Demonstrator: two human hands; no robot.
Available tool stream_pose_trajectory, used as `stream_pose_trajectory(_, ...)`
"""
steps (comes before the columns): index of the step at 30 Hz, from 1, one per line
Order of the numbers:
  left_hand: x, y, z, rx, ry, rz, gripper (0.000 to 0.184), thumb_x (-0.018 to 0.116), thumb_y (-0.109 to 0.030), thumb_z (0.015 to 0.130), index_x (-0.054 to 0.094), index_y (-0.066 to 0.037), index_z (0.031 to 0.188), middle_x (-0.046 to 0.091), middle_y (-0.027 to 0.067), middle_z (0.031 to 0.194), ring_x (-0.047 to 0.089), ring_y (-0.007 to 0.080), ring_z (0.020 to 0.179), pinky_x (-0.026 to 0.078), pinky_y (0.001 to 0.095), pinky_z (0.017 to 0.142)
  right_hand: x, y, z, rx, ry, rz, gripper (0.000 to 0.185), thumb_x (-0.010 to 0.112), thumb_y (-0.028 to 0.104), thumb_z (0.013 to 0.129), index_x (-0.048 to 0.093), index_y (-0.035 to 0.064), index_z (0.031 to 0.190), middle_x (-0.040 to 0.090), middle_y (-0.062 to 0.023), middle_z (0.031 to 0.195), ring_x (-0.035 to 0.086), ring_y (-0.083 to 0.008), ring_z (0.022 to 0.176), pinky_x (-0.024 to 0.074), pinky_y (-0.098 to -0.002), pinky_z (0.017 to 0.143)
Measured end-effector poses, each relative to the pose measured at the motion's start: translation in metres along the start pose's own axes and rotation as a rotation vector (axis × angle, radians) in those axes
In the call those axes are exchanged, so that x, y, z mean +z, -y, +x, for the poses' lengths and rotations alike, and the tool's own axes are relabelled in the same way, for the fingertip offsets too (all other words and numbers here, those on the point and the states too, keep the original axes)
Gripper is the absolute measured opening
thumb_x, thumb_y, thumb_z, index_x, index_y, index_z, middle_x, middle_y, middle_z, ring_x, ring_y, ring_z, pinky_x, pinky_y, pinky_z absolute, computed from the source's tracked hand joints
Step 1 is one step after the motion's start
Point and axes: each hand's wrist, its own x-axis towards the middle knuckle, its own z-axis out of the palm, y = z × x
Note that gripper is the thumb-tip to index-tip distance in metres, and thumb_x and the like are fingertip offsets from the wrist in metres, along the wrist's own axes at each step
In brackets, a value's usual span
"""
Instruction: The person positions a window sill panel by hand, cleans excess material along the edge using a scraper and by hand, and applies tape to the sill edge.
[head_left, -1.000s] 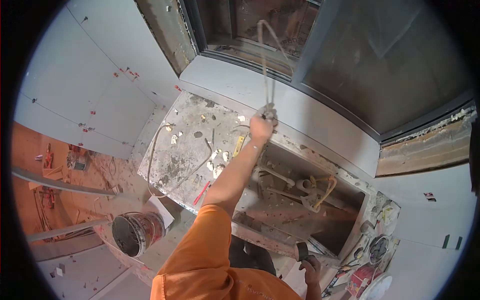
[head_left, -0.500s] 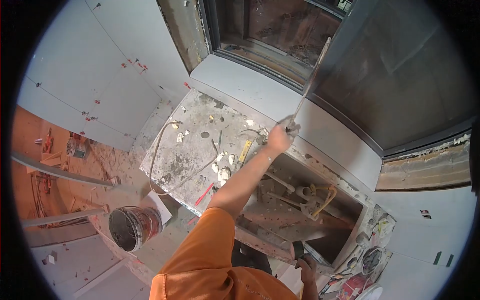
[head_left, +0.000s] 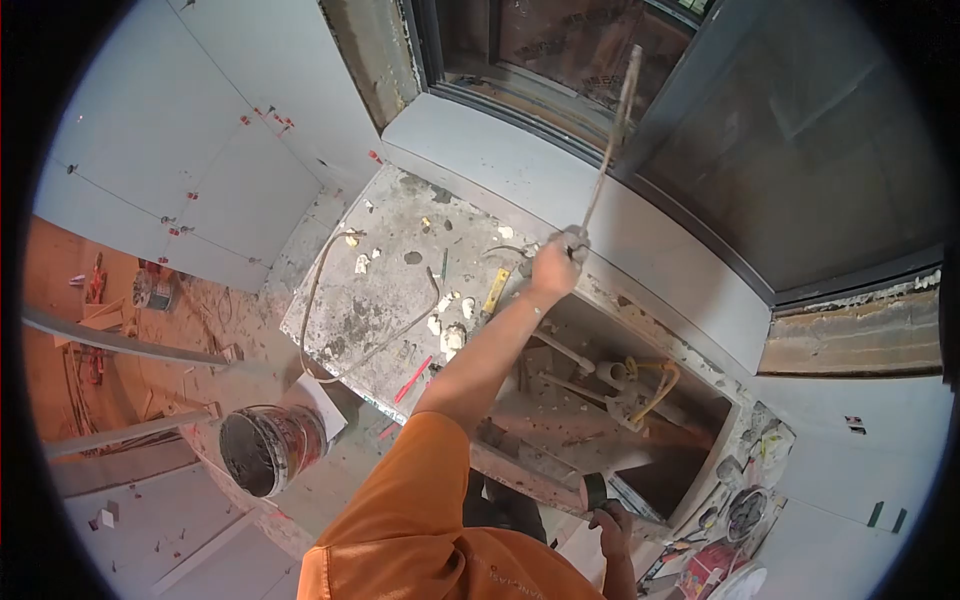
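Strip (head_left: 625, 105) is being held up over the sill (head_left: 520, 165) by the left hand (head_left: 556, 268), fingers wrapped tight round its lower end. Its far end is raised in front of the window (head_left: 720, 170); whether the frame is touched can't be told from here. So the step in hand looks like handling the strip at arm's length, nothing fancier. A dark tool (head_left: 594, 492) is gripped low down by the right hand (head_left: 612, 527), though that grip is half hidden. The yellow level (head_left: 494, 291) has been left on the counter (head_left: 385, 290). For any next move, a firm grip and care with the far end near the glass would be needed, imo.
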Motion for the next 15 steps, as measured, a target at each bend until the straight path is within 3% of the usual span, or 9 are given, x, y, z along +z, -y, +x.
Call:
stream_pose_trajectory(2, -0.009, 0.005, 0.001, -0.022, 0.028, 0.041, 0.017, 0.063, -0.007, 0.088, 0.069, -0.003, 0.104, 0.073, 0.0136, 0.092, 0.072, 0.0282, 0.085, 0.057, 0.0359, 0.076, 0.0, -0.007, -0.002, 0.016, -0.022, -0.024, 0.014, 0.062, 0.008, 0.084, 0.064, -0.0036, 0.078, 0.063, -0.0066, 0.072, 0.059, -0.0137, 0.064, 0.0473, -0.0308, 0.06)
stream_pose_trajectory(5, -0.017, -0.006, -0.001, -0.104, -0.015, -0.016, 0.01, 0.063, -0.004, 0.09, 0.069, -0.003, 0.097, 0.075, 0.0139, 0.089, 0.073, 0.0244, 0.081, 0.057, 0.0349, 0.075, -0.009, -0.04, 0.005, -0.108, 0.024, -0.095, 0.016, 0.063, 0.01, 0.084, 0.065, -0.0046, 0.079, 0.063, -0.0069, 0.071, 0.061, -0.0139, 0.064, 0.048, -0.0308, 0.059)
stream_pose_trajectory(7, -0.024, -0.006, 0.001, -0.142, -0.032, -0.045, 0.007, 0.063, -0.003, 0.091, 0.07, -0.003, 0.093, 0.075, 0.0141, 0.088, 0.073, 0.0225, 0.079, 0.057, 0.0344, 0.074, -0.001, -0.023, 0.001, -0.097, 0.01, -0.072, 0.016, 0.064, 0.011, 0.084, 0.065, -0.0044, 0.079, 0.062, -0.0066, 0.071, 0.06, -0.0137, 0.064, 0.0479, -0.0305, 0.059)
stream_pose_trajectory(15, -0.041, 0.036, 0.009, -0.234, -0.127, 0.259, 0.016, 0.069, -0.015, 0.085, 0.073, -0.004, 0.095, 0.073, 0.0196, 0.085, 0.072, 0.037, 0.082, 0.055, 0.043, 0.074, 0.006, -0.018, 0.008, -0.079, -0.008, 0.022, 0.015, 0.064, 0.011, 0.084, 0.064, -0.0021, 0.078, 0.062, -0.0057, 0.072, 0.059, -0.012, 0.064, 0.0479, -0.0293, 0.06)
